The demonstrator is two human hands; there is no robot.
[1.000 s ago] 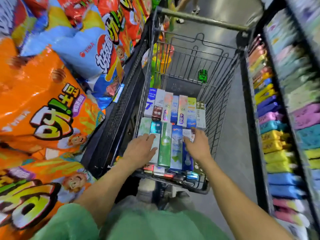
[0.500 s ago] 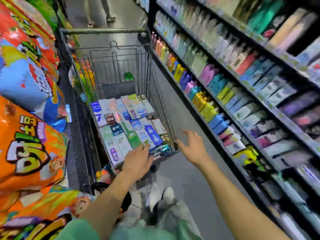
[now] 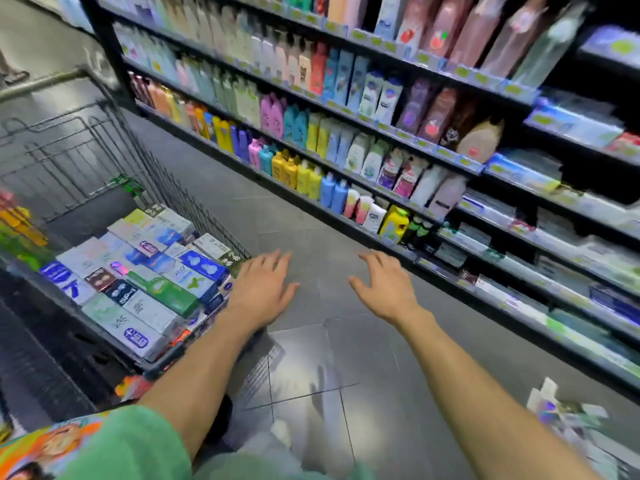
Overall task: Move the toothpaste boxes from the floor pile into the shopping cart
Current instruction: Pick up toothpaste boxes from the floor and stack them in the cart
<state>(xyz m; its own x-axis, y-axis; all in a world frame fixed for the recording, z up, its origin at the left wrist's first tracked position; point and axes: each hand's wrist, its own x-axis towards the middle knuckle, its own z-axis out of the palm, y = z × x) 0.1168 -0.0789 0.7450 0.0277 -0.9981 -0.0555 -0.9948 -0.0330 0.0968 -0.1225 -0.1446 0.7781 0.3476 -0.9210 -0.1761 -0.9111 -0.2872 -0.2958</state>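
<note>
- My left hand (image 3: 260, 289), fingers spread and holding nothing, hovers at the near right corner of the shopping cart (image 3: 204, 216), just beside the wire wall.
- My right hand (image 3: 384, 289), likewise spread and holding nothing, hangs over the bare floor (image 3: 311, 358), well apart from the cart.
- Toothpaste boxes (image 3: 138, 282) lie flat in the cart in two close rows, with more edges showing beneath them; this loaded part I judge as work done.
- A blurred heap of boxes on the floor (image 3: 568, 420) shows at the lower right edge of the view, near the base of the shelving (image 3: 381, 133); I take it to be the remaining pile, though its prints are too smeared to read.
- Stage, as I judge it: between loads, neither hand carrying; how many boxes are left I cannot count, since the heap runs out of view.
</note>
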